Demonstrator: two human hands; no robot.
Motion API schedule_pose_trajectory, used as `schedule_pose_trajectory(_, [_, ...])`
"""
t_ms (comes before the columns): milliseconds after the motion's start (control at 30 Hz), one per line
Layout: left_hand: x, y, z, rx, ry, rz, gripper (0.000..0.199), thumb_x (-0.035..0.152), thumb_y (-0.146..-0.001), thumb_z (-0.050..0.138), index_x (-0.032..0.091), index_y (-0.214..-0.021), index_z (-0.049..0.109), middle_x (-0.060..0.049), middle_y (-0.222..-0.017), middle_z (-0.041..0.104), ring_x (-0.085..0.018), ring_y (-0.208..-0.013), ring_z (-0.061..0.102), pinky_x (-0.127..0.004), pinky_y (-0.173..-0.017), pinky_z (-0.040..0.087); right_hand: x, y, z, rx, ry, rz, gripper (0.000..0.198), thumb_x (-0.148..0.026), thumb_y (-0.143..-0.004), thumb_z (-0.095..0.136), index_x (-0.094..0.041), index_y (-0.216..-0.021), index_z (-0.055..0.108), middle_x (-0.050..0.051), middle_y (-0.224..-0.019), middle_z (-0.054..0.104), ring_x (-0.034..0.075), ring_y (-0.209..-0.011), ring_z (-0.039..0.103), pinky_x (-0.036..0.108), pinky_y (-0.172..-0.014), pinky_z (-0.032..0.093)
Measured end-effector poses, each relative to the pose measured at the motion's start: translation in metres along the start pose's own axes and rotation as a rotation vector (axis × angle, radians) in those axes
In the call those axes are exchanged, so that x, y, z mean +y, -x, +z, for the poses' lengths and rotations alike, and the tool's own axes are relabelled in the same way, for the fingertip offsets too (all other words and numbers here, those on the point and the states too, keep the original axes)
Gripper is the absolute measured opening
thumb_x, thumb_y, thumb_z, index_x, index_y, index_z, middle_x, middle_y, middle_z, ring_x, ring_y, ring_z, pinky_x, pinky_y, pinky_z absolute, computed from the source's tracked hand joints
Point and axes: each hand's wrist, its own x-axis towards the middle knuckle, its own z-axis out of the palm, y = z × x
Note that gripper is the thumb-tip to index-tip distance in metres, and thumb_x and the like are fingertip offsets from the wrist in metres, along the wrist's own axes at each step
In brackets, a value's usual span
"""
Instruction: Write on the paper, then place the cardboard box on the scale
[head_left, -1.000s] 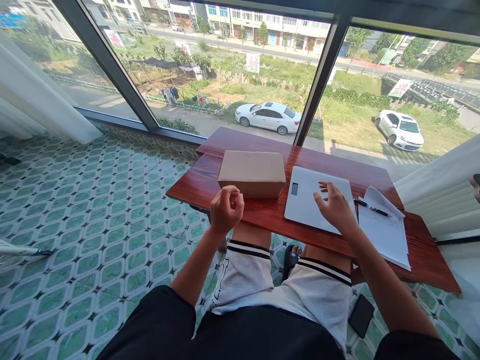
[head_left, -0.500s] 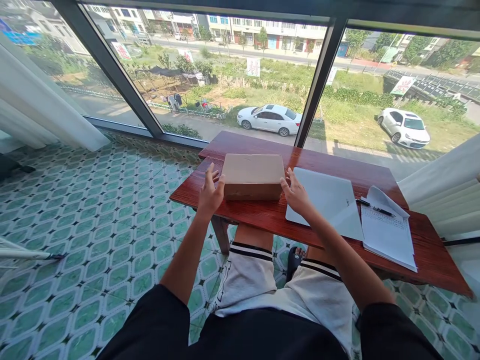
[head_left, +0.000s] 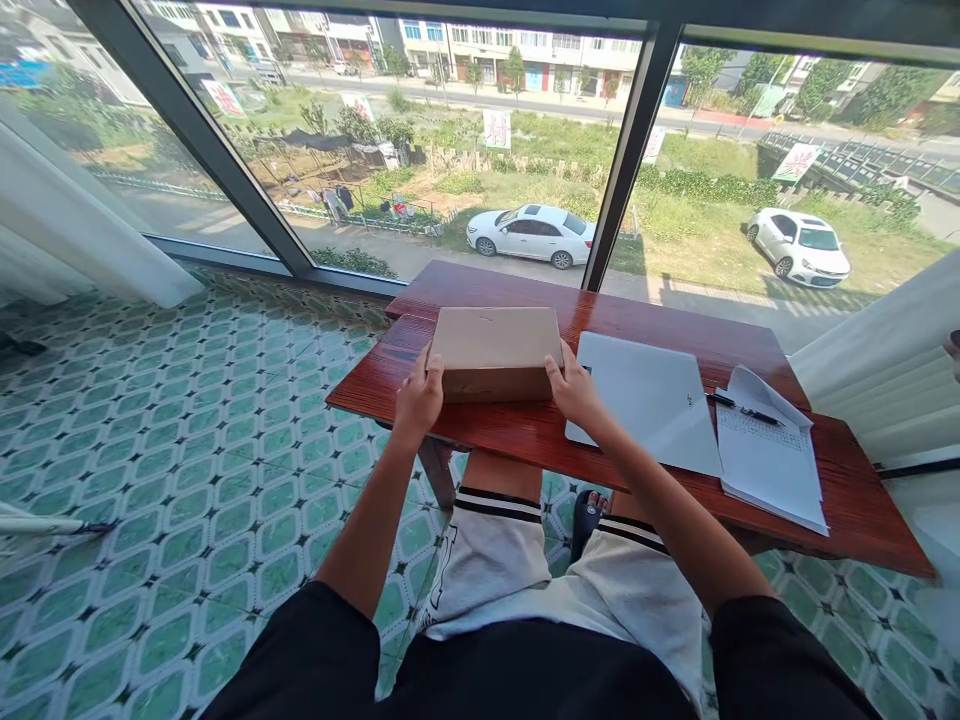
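Note:
A closed brown cardboard box (head_left: 496,340) sits on the dark red wooden table (head_left: 517,430) in front of me. My left hand (head_left: 420,395) grips its left side, the thumb at the front corner and the other fingers along the side, partly hidden. On the opposite side, my right hand (head_left: 576,385) holds the box in the same way, thumb at the front right corner. The lid lies flat. Just right of my right hand rests a closed silver laptop (head_left: 649,400), partly covered by my forearm.
Right of the laptop lie sheets of paper (head_left: 776,480) with handwriting, and two dark pens (head_left: 761,415) on top. Window panes with a dark frame (head_left: 626,150) rise behind the table. A white curtain (head_left: 885,340) hangs at the right, another curtain (head_left: 82,190) at the left.
Both hands have closed in from beside the box onto its left and right sides. The view has shifted slightly; the box stays on the table.

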Motion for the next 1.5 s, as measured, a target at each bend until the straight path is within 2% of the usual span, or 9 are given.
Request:
schedule_pose_trajectory(367, [0.002,0.002,0.001,0.023,0.001,0.008,0.061,0.048,-0.097,0.029,0.025,-0.152,0.045,-0.007,-0.159,0.047,-0.034,-0.148,0.042,-0.055,-0.125,0.029,-0.010,0.002,0.000,-0.004,-0.028,0.063,0.078,-0.054,-0.096,0.031,-0.015,-0.162,0.024,0.009,-0.159,0.042,0.035,-0.143,0.046,0.055,-0.122,0.037])
schedule_pose_trajectory(567, [0.005,0.006,-0.001,0.061,0.016,0.028,0.061,0.048,-0.096,0.031,0.024,-0.149,0.049,-0.009,-0.156,0.050,-0.033,-0.146,0.044,-0.054,-0.124,0.030,-0.011,0.006,-0.001,0.007,-0.064,0.072,0.074,-0.050,-0.095,0.035,-0.017,-0.162,0.027,0.009,-0.155,0.047,0.034,-0.142,0.047,0.055,-0.122,0.038])
schedule_pose_trajectory(800, [0.024,0.016,-0.014,0.123,0.005,0.084,0.062,0.046,-0.096,0.031,0.023,-0.150,0.048,-0.008,-0.157,0.048,-0.034,-0.146,0.044,-0.055,-0.124,0.031,-0.018,0.018,-0.007,0.049,-0.176,0.016,0.072,-0.049,-0.095,0.038,-0.020,-0.161,0.030,0.004,-0.155,0.048,0.029,-0.144,0.047,0.050,-0.125,0.037])
schedule_pose_trajectory(933, [0.039,0.023,-0.017,0.153,0.004,0.088,0.061,0.045,-0.096,0.031,0.024,-0.150,0.048,-0.006,-0.158,0.048,-0.034,-0.147,0.043,-0.053,-0.125,0.029,-0.022,0.023,-0.014,0.067,-0.221,-0.008,0.074,-0.051,-0.095,0.038,-0.020,-0.162,0.028,0.003,-0.155,0.048,0.027,-0.142,0.049,0.047,-0.124,0.040])
schedule_pose_trajectory(1000, [0.044,0.026,-0.017,0.158,0.004,0.095,0.060,0.045,-0.096,0.031,0.025,-0.150,0.048,-0.006,-0.157,0.049,-0.033,-0.146,0.045,-0.052,-0.124,0.031,-0.022,0.025,-0.018,0.092,-0.232,-0.024,0.074,-0.051,-0.095,0.039,-0.018,-0.161,0.029,0.004,-0.156,0.046,0.026,-0.146,0.045,0.045,-0.126,0.037])
schedule_pose_trajectory(1100, [0.052,0.029,-0.014,0.163,0.013,0.123,0.059,0.045,-0.096,0.031,0.025,-0.149,0.049,-0.006,-0.155,0.052,-0.031,-0.144,0.048,-0.049,-0.123,0.033,-0.020,0.027,-0.026,0.131,-0.237,-0.042,0.072,-0.050,-0.095,0.041,-0.019,-0.160,0.033,0.002,-0.159,0.041,0.024,-0.151,0.038,0.044,-0.130,0.032])
schedule_pose_trajectory(1233, [0.061,0.034,-0.008,0.162,0.017,0.164,0.059,0.045,-0.096,0.032,0.025,-0.148,0.050,-0.006,-0.157,0.050,-0.032,-0.146,0.044,-0.050,-0.126,0.030,-0.016,0.031,-0.038,0.151,-0.242,-0.039,0.069,-0.050,-0.095,0.042,-0.024,-0.159,0.035,0.000,-0.158,0.043,0.024,-0.150,0.040,0.045,-0.129,0.034])
schedule_pose_trajectory(1500, [0.074,0.041,0.012,0.131,0.027,0.254,0.060,0.047,-0.097,0.029,0.023,-0.150,0.048,-0.007,-0.158,0.047,-0.027,-0.150,0.041,-0.044,-0.128,0.028,-0.004,0.043,-0.061,0.219,-0.263,-0.012,0.069,-0.050,-0.095,0.043,-0.023,-0.158,0.037,-0.001,-0.158,0.042,0.024,-0.150,0.039,0.045,-0.130,0.031])
